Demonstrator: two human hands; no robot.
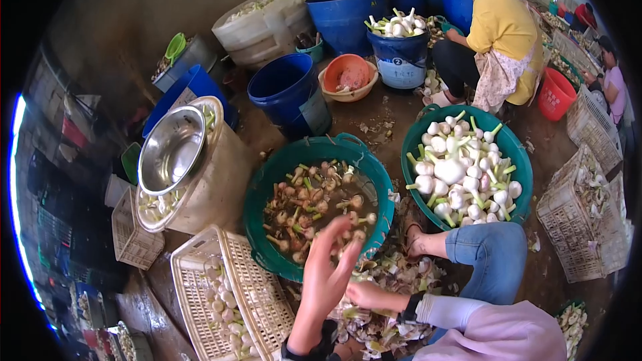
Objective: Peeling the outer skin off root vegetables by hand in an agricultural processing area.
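Observation:
My left hand [328,265] is raised over the near rim of a green tub [388,210], fingers spread, with nothing seen in it. In that tub unpeeled garlic bulbs [301,200] lie in brown water. Lower and to the right, my right hand [368,295] has its fingers curled above a heap of garlic skins [411,276]; whether it holds anything is hidden. Peeled white garlic bulbs [471,170] with green stems fill a second green tub [524,160] at the right. More peeled bulbs [228,311] lie in a white plastic crate [230,250] at the lower left.
A steel bowl [173,150] rests on a whitish bin [220,180]. Ahead stand an empty-looking blue bucket [301,100], an orange basin [346,72] and a blue bucket [401,65] heaped with garlic. A co-worker in yellow [501,25] crouches beyond. Crates [577,230] stand at the right.

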